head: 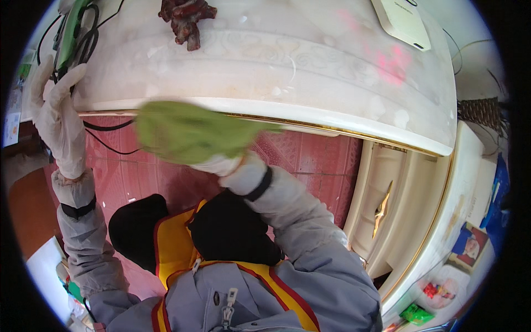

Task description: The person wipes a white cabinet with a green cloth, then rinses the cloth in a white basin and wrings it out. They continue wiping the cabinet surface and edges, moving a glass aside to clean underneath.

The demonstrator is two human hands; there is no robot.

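Note:
My left hand [60,120], in a white glove, is at the left end of a white marble-patterned tabletop [249,70]. Its thumb and fingers close around the lower end of a long green object [74,31] with looped black cables [88,41]. A green cloth [195,133] covers most of my right hand [220,164]; the white-gloved wrist shows below it. Blurred by motion, the cloth lies over the table's front edge with its gold trim [290,122]. The fingers of my right hand are hidden under it.
A dark red carved ornament [186,20] and a white box-shaped device [402,25] rest on the tabletop. To the right stands a cream cabinet [431,207] with a gold handle [381,209]. Black cables [110,143] hang below the edge, above a red patterned floor [307,157].

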